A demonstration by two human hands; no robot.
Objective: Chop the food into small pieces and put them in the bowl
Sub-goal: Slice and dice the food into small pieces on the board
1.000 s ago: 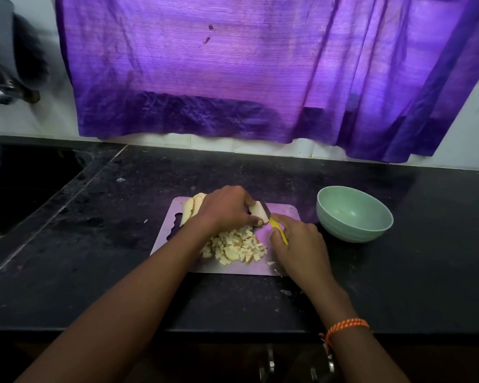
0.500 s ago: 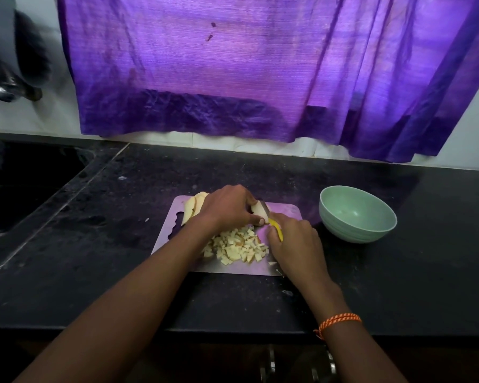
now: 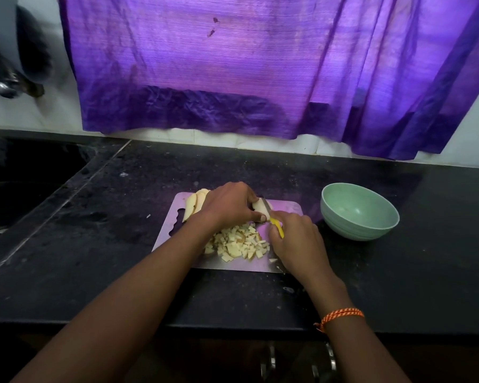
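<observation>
Knife [image 3: 271, 218] nearer slice [image 3: 259, 207] (upright) — tip away

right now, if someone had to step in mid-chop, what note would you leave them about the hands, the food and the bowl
Left hand: holds a food piece down on the cutting board, fingers curled over it.
Right hand: grips the yellow-handled knife, blade against that piece.
Things: a pile of chopped pieces lies at the board's near side; uncut slices wait at its far left corner; the green bowl stands on the counter to the right, nothing visible in it.
Done: much of the food is chopped.
Left: finish this piece, chop the slices, move everything into the bowl.
</observation>
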